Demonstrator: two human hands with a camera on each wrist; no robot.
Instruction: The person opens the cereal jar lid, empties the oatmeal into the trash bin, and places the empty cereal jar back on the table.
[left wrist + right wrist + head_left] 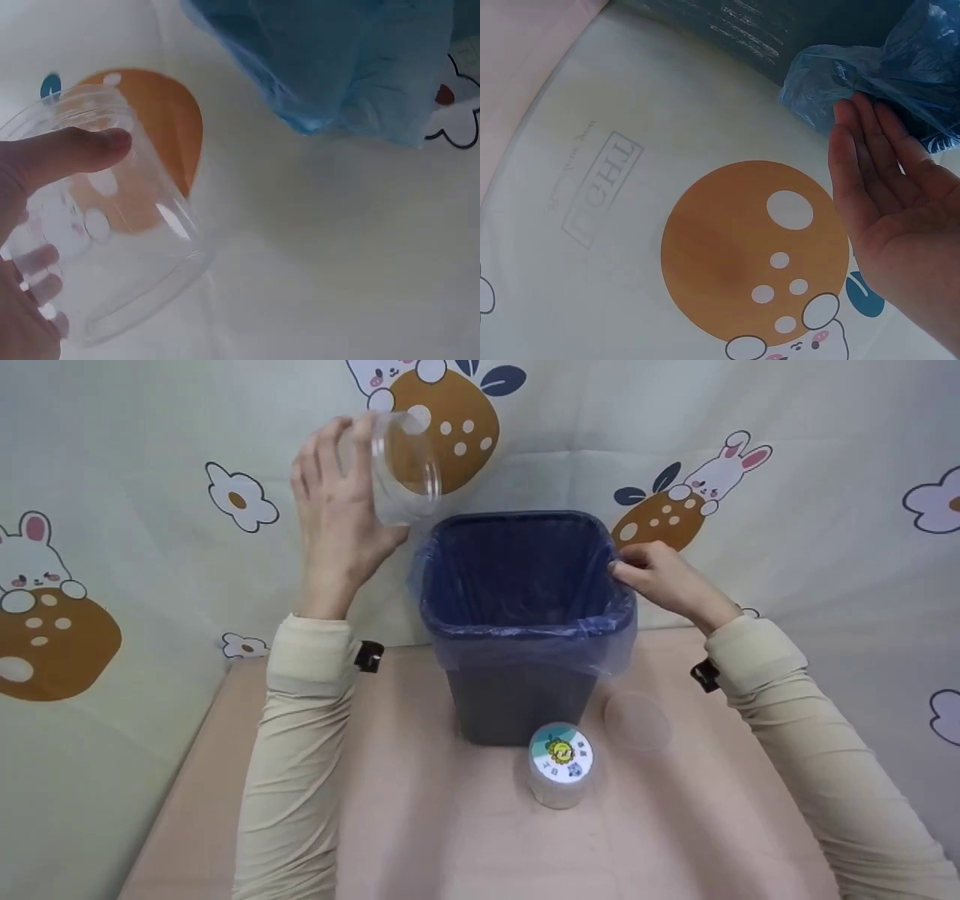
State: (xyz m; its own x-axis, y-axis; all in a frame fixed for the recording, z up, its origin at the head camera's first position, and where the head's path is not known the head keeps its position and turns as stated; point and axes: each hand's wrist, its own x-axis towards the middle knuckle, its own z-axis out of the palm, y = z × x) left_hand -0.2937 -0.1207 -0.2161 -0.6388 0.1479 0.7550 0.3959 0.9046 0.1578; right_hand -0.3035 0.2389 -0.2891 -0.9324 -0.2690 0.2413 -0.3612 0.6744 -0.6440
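Note:
My left hand [334,506] holds a clear plastic jar [401,472] tipped on its side, up and left of the trash bin [517,701]. In the left wrist view the thumb lies along the jar [150,225] near its threaded mouth, fingers round the other side; nothing shows inside it. A thin bluish trash bag [525,649] lines the dark bin and folds over its rim. At the bin's right rim my right hand [667,577] grips the edge with the bag. The right wrist view shows the fingers [866,157] against the bag, the thumb hidden.
In front of the bin stands a small clear jar [559,795] with a printed round label on top. A clear round disc [637,721], like a lid, lies right of it on the pink tabletop [480,840]. A patterned cloth [540,476] hangs close behind the bin.

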